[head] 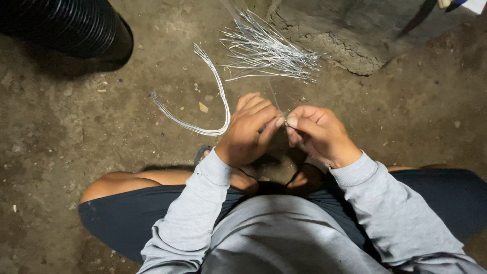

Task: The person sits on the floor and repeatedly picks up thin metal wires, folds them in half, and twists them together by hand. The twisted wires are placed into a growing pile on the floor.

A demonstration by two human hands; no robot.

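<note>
My left hand point(249, 129) and my right hand point(317, 132) meet in front of me, fingertips touching. Both pinch a thin silvery wire point(274, 99) that runs up from between them toward a loose bundle of straight silver wires point(269, 50) lying on the dirt floor. A curved bunch of several wires point(203, 96) bends in a U shape on the ground just left of my left hand, its end passing close under that hand. I wear a grey long-sleeved top and dark shorts, squatting with knees apart.
A black ribbed round container point(66, 25) stands at the top left. A raised, cracked concrete slab edge point(350, 48) lies beyond the wire bundle. Small debris scatters over the packed dirt floor point(76, 127). My sandalled feet are under my hands.
</note>
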